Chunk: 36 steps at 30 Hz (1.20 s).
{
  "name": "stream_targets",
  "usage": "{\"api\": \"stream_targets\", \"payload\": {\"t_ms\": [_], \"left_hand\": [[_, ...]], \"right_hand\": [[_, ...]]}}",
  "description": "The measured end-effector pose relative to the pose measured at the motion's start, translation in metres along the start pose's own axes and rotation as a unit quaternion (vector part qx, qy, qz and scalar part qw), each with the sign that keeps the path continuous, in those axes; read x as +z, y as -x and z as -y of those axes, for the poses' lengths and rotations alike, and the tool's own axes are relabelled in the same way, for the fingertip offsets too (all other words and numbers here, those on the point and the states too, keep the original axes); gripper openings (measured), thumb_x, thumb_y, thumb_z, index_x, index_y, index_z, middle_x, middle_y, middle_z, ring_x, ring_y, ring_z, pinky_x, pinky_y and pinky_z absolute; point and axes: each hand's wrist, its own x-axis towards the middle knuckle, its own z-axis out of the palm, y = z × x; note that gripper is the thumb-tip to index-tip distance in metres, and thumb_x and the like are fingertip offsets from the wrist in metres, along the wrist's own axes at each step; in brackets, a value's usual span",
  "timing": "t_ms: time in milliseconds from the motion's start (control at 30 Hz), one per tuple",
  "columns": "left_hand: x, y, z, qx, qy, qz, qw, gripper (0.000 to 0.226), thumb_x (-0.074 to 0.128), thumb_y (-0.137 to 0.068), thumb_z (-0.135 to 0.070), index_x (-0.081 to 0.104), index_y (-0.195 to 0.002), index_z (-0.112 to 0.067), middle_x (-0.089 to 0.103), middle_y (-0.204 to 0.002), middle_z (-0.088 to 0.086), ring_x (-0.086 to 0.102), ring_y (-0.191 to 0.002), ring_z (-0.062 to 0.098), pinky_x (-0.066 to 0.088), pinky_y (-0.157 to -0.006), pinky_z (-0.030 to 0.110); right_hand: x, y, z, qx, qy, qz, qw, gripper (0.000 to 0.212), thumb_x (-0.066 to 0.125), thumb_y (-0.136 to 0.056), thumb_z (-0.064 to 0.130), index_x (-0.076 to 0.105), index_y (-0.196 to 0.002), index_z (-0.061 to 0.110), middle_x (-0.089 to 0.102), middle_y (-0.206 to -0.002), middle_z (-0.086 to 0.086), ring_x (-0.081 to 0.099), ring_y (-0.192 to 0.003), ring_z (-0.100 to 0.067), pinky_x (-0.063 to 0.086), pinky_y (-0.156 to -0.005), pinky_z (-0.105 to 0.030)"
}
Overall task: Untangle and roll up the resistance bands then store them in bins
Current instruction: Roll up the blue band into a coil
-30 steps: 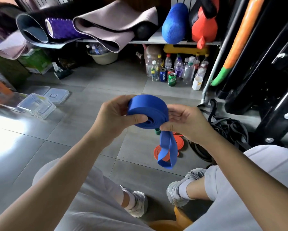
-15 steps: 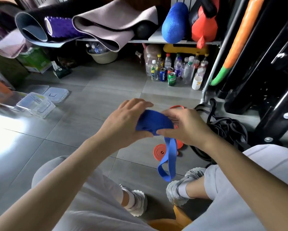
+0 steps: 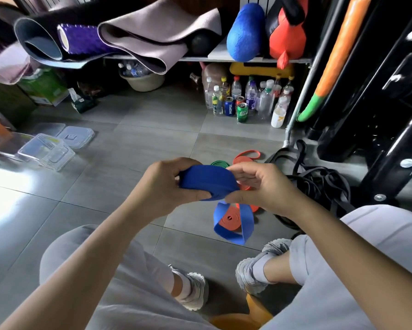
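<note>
I hold a blue resistance band [image 3: 208,183] rolled into a thick coil above the floor. My left hand [image 3: 163,186] grips the coil's left side, thumb under it. My right hand [image 3: 259,186] pinches the coil's right edge. A short loose loop of the blue band hangs below the coil. On the floor under it lie a rolled orange band [image 3: 228,221], a rolled green band [image 3: 220,163] and a loose orange band [image 3: 246,158]. A tangle of black bands [image 3: 319,182] lies to the right. Clear plastic bins [image 3: 46,151] stand at the left.
A shelf [image 3: 224,58] at the back carries rolled mats and a blue bag, with bottles and cans [image 3: 245,101] under it. A black machine frame [image 3: 390,115] fills the right side. My knees and shoes are at the bottom, over a grey tiled floor.
The hanging tail of the blue band has grown shorter as the coil was turned and wound. Both hands stay on the coil and have shifted slightly lower.
</note>
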Motion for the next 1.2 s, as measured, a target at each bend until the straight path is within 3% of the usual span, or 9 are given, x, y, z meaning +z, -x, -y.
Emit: {"api": "stream_targets", "payload": {"t_ms": [167, 433, 500, 633, 800, 900, 1033, 1133, 1200], "left_hand": [[0.004, 0.001, -0.004, -0.01, 0.193, -0.064, 0.979, 0.046, 0.083, -0.059, 0.004, 0.065, -0.086, -0.029, 0.071, -0.072, -0.015, 0.065, -0.067, 0.001, 0.051, -0.061, 0.015], [0.01, 0.003, 0.002, -0.011, 0.448, 0.0, 0.894, 0.056, 0.091, -0.05, -0.033, 0.07, -0.097, -0.013, 0.07, -0.094, 0.008, 0.065, -0.091, 0.026, 0.054, -0.082, 0.038], [0.008, 0.001, 0.001, -0.042, 0.377, 0.018, 0.925, 0.054, 0.089, -0.056, -0.024, 0.064, -0.103, -0.013, 0.069, -0.095, 0.004, 0.064, -0.092, 0.022, 0.055, -0.08, 0.033], [-0.006, -0.005, -0.007, 0.002, -0.064, 0.009, 0.998, 0.047, 0.083, -0.066, -0.025, 0.056, -0.105, -0.029, 0.062, -0.103, -0.01, 0.058, -0.095, 0.008, 0.049, -0.077, 0.024], [0.012, -0.008, -0.021, 0.078, -0.45, 0.113, 0.882, 0.05, 0.064, -0.074, -0.059, 0.047, -0.112, -0.032, 0.059, -0.101, -0.012, 0.054, -0.086, 0.017, 0.041, -0.064, 0.027], [0.016, -0.015, -0.019, 0.046, -0.471, 0.12, 0.873, 0.038, 0.062, -0.077, -0.058, 0.04, -0.088, -0.029, 0.049, -0.078, -0.01, 0.044, -0.069, 0.018, 0.033, -0.059, 0.025], [0.008, -0.013, -0.009, 0.01, -0.369, 0.083, 0.926, 0.035, 0.07, -0.073, -0.048, 0.053, -0.09, -0.023, 0.054, -0.072, -0.006, 0.053, -0.072, 0.023, 0.044, -0.06, 0.028], [-0.008, -0.008, -0.011, 0.002, -0.285, 0.021, 0.958, 0.031, 0.076, -0.067, -0.039, 0.061, -0.091, -0.025, 0.059, -0.068, -0.007, 0.054, -0.067, 0.021, 0.046, -0.06, 0.028], [-0.023, -0.007, -0.013, -0.015, -0.227, -0.012, 0.974, 0.028, 0.079, -0.064, -0.035, 0.062, -0.085, -0.028, 0.059, -0.062, -0.009, 0.055, -0.061, 0.015, 0.044, -0.054, 0.025]], "right_hand": [[-0.006, -0.006, 0.009, -0.045, -0.069, -0.004, 0.997, 0.044, 0.082, -0.064, 0.019, 0.065, -0.102, 0.033, 0.073, -0.098, 0.011, 0.068, -0.094, -0.008, 0.052, -0.082, -0.02], [-0.005, -0.007, 0.016, -0.074, -0.092, -0.021, 0.993, 0.041, 0.08, -0.063, 0.017, 0.065, -0.1, 0.025, 0.074, -0.093, 0.007, 0.07, -0.087, -0.012, 0.054, -0.076, -0.022], [-0.002, -0.005, 0.016, -0.072, -0.067, -0.03, 0.995, 0.038, 0.081, -0.066, 0.01, 0.067, -0.098, 0.026, 0.074, -0.09, 0.009, 0.07, -0.084, -0.01, 0.053, -0.074, -0.02], [-0.001, -0.002, 0.014, -0.045, 0.072, -0.028, 0.996, 0.031, 0.081, -0.071, 0.008, 0.07, -0.096, 0.024, 0.074, -0.085, 0.008, 0.07, -0.082, -0.01, 0.056, -0.075, -0.027], [0.019, -0.007, 0.015, -0.051, 0.315, -0.014, 0.947, 0.02, 0.078, -0.069, 0.035, 0.069, -0.083, 0.024, 0.067, -0.069, -0.001, 0.06, -0.068, -0.023, 0.049, -0.065, -0.039], [0.021, -0.006, 0.009, -0.035, 0.287, -0.026, 0.957, 0.023, 0.078, -0.068, 0.036, 0.066, -0.087, 0.032, 0.068, -0.074, 0.008, 0.063, -0.073, -0.013, 0.051, -0.068, -0.032], [0.01, -0.005, -0.023, 0.072, 0.01, 0.022, 0.997, 0.065, 0.087, -0.062, 0.027, 0.051, -0.115, 0.043, 0.064, -0.115, 0.016, 0.061, -0.104, 0.003, 0.048, -0.088, -0.015], [0.008, 0.003, -0.062, 0.128, 0.065, 0.056, 0.988, 0.066, 0.086, -0.065, 0.018, 0.055, -0.123, 0.026, 0.061, -0.122, 0.007, 0.055, -0.113, 0.002, 0.045, -0.095, -0.021], [0.012, 0.008, -0.084, 0.114, 0.136, 0.072, 0.981, 0.05, 0.081, -0.071, 0.014, 0.062, -0.117, 0.017, 0.065, -0.107, 0.012, 0.055, -0.096, 0.012, 0.04, -0.085, -0.01]]}}
